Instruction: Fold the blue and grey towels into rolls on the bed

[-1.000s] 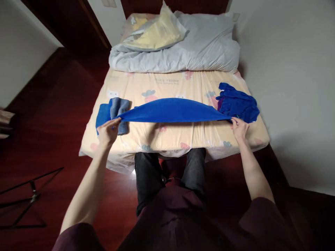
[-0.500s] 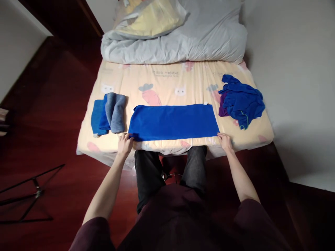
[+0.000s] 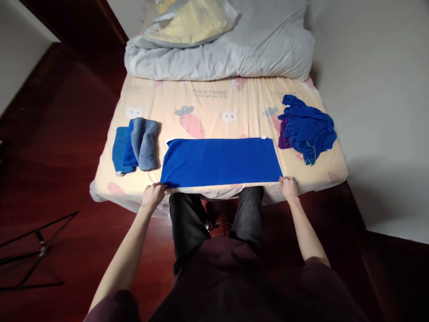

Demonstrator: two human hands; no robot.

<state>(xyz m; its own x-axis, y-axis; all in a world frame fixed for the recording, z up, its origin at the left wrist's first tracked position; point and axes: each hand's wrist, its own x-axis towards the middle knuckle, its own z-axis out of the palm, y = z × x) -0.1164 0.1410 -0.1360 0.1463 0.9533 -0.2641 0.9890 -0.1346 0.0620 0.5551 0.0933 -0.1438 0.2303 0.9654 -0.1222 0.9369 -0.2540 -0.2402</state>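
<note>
Blue towel: a blue towel (image 3: 221,162) lies spread in a wide rectangle at the centre of the frame, along the near edge of a bed. Its upper-left corner curls slightly, and a small white tag (image 3: 264,137) shows at its upper-right end.
Left hand: the left hand (image 3: 153,194), left of the lower centre, pinches the towel's lower-left corner between its fingertips.
Right hand: the right hand (image 3: 288,188), right of the lower centre, pinches the lower-right corner, the 2 hands well apart.
Folded stack: 3 folded cloths sit at centre left, overlapping: a teal cloth (image 3: 119,152), a blue folded cloth (image 3: 129,155) and, on top, a grey-blue towel (image 3: 150,145).
Crumpled pile: blue garments (image 3: 310,127) lie heaped at the right of the bed, green trim showing, with a purple cloth (image 3: 283,137) poking out at the left side.
Bed: a cream sheet (image 3: 214,112) printed with carrots and white animal faces runs beneath it all; a pale grey duvet (image 3: 264,49) and a yellow pillow (image 3: 197,24) fill the top of the frame.
Floor: a black metal stand (image 3: 43,250) rests on reddish boards (image 3: 80,161) at lower left.
</note>
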